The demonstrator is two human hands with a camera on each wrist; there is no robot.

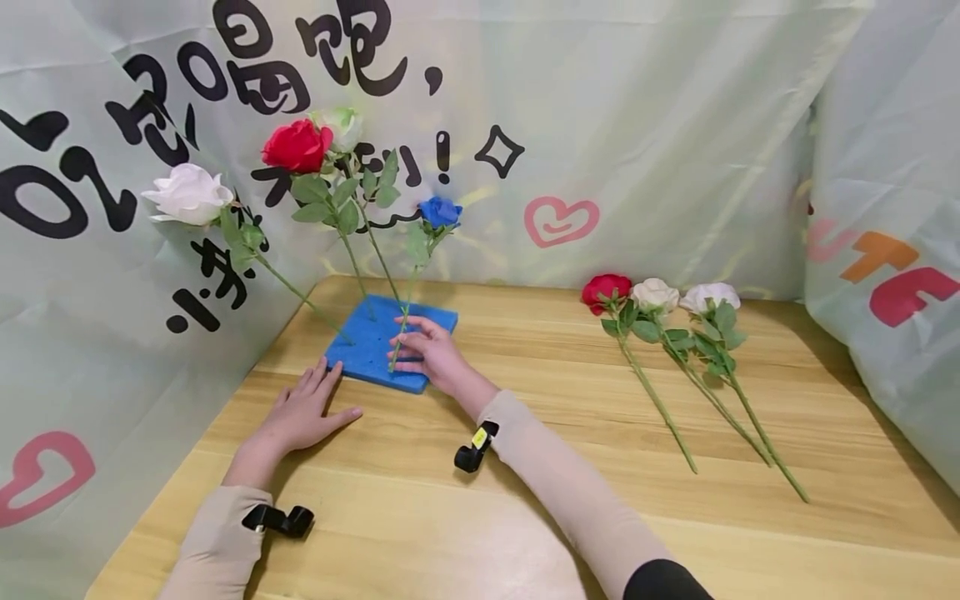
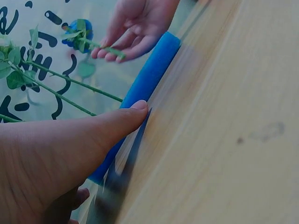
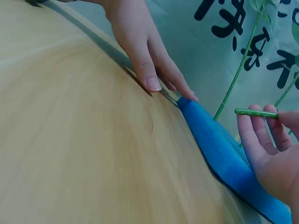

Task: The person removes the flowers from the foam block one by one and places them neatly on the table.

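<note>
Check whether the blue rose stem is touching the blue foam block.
Apart: the left wrist view shows backdrop between the blue rose stem's lower end and the blue foam block.

This looks like a curtained-off booth, with printed cloth hangings (image 1: 675, 125) behind and beside a wood-grained table (image 1: 397, 492).

Blue rose (image 1: 440, 212), green-stemmed, tilted, pinched in right hand (image 1: 433, 353); stem end above flat blue slab (image 1: 373, 353).

Right hand (image 3: 279, 163) pinching green stem (image 3: 252, 112), left hand (image 3: 142, 44) touching blue slab (image 3: 222, 151); wooden tabletop (image 3: 93, 140)
</note>
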